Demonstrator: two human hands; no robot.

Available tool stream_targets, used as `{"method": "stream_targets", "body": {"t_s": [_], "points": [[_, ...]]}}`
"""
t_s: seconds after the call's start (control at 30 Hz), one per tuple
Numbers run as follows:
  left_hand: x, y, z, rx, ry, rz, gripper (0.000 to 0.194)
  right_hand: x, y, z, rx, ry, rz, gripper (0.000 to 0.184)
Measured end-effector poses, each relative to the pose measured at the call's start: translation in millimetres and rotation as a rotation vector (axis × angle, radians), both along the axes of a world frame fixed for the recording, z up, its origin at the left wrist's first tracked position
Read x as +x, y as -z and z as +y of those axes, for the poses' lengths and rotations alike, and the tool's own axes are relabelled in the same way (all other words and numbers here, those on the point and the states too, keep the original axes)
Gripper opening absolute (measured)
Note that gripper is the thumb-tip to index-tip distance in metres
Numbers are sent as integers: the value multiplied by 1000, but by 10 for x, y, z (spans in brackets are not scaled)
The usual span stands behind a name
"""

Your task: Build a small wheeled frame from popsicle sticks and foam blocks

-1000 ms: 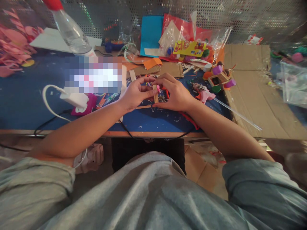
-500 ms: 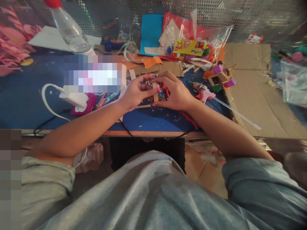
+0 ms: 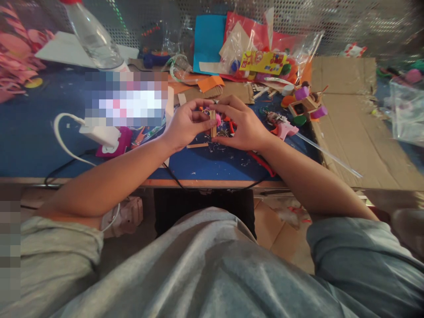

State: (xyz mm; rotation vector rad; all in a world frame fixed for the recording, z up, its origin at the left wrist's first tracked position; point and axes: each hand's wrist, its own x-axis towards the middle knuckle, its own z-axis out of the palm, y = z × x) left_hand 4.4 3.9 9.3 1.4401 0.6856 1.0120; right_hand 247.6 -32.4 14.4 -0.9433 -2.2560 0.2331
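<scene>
My left hand (image 3: 183, 126) and my right hand (image 3: 240, 123) meet over the blue table (image 3: 33, 141), both pinching a small bundle of wooden sticks (image 3: 213, 123) held upright between them. A bit of pink sits at the top of the sticks. Another flat wooden stick (image 3: 198, 145) lies on the table just under my left hand. Small shavings are scattered on the blue surface below my hands.
A pink glue gun (image 3: 284, 129) with a clear glue stick (image 3: 327, 154) lies right of my hands. Cardboard (image 3: 351, 128) covers the right side. A white charger (image 3: 99, 134) and cable sit left. A plastic bottle (image 3: 94, 39), craft bags (image 3: 261, 59) and a small wooden toy (image 3: 304, 104) stand behind.
Both hands have kept hold of the sticks and shifted slightly up and away from me; the fingers have adjusted a little around the bundle.
</scene>
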Motion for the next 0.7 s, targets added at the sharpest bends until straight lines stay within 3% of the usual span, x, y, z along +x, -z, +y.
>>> {"method": "stream_targets", "body": {"t_s": [0.3, 0.7], "points": [[-1, 4, 14, 50, -28, 63, 58, 72, 94, 85, 62, -64, 29, 91], [-22, 37, 22, 31, 9, 87, 64, 0, -8, -11, 39, -18, 4, 78]]}}
